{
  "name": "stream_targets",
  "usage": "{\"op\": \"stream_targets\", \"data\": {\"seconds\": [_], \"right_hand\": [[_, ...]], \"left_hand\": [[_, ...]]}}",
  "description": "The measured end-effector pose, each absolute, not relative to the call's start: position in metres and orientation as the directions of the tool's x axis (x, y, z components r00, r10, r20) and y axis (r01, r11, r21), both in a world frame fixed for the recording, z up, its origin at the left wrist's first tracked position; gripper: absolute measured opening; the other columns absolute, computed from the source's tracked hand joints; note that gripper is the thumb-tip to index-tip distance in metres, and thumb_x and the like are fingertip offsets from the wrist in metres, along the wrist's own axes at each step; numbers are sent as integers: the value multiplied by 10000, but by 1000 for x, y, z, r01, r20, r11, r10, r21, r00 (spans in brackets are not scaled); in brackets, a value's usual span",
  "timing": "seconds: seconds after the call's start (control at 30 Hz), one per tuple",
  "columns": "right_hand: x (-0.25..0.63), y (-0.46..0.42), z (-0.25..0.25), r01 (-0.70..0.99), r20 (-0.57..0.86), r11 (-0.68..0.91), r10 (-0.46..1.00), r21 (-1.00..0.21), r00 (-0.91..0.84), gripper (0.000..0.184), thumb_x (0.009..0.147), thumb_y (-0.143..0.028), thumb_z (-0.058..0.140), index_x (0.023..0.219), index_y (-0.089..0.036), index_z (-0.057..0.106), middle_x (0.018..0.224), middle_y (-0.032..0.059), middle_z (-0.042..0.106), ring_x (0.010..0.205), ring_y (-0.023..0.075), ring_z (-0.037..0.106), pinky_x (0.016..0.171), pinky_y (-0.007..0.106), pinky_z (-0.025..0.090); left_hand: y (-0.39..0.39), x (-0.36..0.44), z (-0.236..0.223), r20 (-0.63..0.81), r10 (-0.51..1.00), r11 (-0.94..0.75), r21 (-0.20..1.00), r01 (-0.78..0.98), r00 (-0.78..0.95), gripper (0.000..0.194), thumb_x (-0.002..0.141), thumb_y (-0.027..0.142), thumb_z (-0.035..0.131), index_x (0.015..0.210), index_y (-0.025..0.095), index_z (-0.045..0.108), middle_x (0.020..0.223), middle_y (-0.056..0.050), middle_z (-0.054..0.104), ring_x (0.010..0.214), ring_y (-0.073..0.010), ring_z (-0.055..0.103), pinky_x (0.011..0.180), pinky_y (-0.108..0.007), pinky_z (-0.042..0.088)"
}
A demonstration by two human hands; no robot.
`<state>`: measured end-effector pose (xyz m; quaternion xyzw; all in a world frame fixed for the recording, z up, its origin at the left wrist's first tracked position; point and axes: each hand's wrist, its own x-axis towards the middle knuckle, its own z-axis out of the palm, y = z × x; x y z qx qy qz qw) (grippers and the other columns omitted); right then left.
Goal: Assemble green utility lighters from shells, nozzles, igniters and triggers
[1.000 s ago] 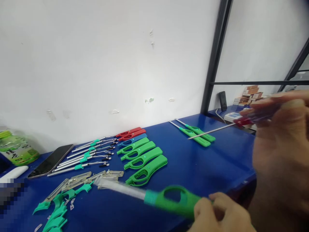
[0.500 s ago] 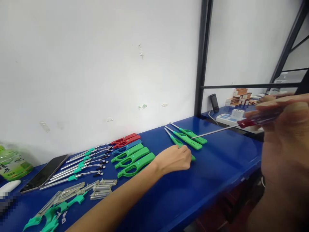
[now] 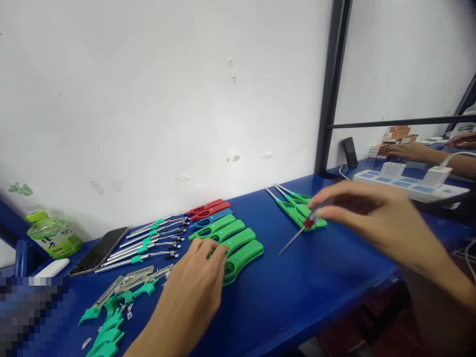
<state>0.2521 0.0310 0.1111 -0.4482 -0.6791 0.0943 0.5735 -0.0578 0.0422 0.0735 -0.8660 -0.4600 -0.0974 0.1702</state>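
My left hand (image 3: 195, 277) is at the loop ends of the green lighter casings (image 3: 243, 258), fingers bent and apart; whether they touch one is unclear. Several of these casings lie side by side, with blue (image 3: 211, 218) and red casings (image 3: 210, 208) behind them. In my right hand (image 3: 357, 213) is a screwdriver (image 3: 293, 239), its clear handle with red collar pinched between thumb and fingers. Its shaft points down left towards the table. Just behind the screwdriver lie three green lighters (image 3: 292, 210) with metal tubes, partly covered by my right hand.
Left on the blue table (image 3: 275, 297) are metal lighter tubes with wires (image 3: 137, 248), clear fuel tanks (image 3: 136, 277), teal triggers (image 3: 107, 332), a phone (image 3: 98, 250) and a green bottle (image 3: 54, 235). Beyond the black post (image 3: 332, 89) are a power strip (image 3: 412, 186) and another person's hands (image 3: 412, 151).
My left hand has left the green lighters and moved left to the casings. My right hand has come down and inward with the screwdriver, over the lighters. The view has shifted slightly.
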Motion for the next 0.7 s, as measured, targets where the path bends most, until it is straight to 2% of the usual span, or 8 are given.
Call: {"op": "stream_targets", "data": {"seconds": [0.07,0.17,0.3,0.4,0.57,0.63,0.7], "right_hand": [[253,30,93,544,582,491,813,-680,-5,252,823,-500,868,855,-253,827,864,23,830,803,214,805,713,272,641],[259,27,55,615,603,429,792,-661,96,333,843,-572,828,865,-239,828,897,47,846,827,266,826,702,312,663],[261,30,15,716,641,365,753,-595,149,345,896,-590,762,916,-250,822,928,44,844,826,295,822,748,386,665],[256,35,3,762,627,377,777,-527,50,290,913,-561,753,952,-283,822,965,32,838,857,294,815,782,404,661],[238,38,10,777,639,474,759,-415,-122,255,992,-502,671,1035,-300,820,1144,69,803,1067,309,769,972,473,618],[224,37,19,754,620,540,750,-375,-229,238,1002,-483,672,1137,-338,805,1218,51,786,1136,286,747,1027,457,596],[207,37,28,718,552,606,748,-341,-369,321,1001,-492,686,1298,-382,739,1358,31,736,1252,277,697,1103,463,555]], "left_hand": [[37,-81,58,374,796,-454,-149,878,475,332,1088,214,429,1304,152,673,1189,-138,690,1094,-320,646,837,-482,628],[35,-96,37,355,849,-409,-33,912,393,340,1083,346,490,1304,183,691,1213,-126,691,1134,-342,640,836,-483,626],[37,-96,29,311,875,-404,46,914,371,288,1065,324,535,1254,232,732,1195,-87,711,1131,-318,656,845,-437,622],[39,-98,30,299,879,-410,74,909,372,258,1059,287,541,1192,256,760,1128,-58,740,1080,-275,685,832,-373,616],[38,-108,23,313,876,-424,138,895,367,269,1051,219,528,1141,294,770,1129,-22,770,1083,-207,731,915,-308,605],[34,-113,17,325,873,-430,157,889,364,275,1050,222,527,1162,303,764,1152,-20,771,1087,-194,741,896,-279,614],[27,-118,11,338,869,-432,166,887,360,283,1044,222,528,1172,313,763,1143,-17,774,1090,-191,746,890,-263,623]]}}
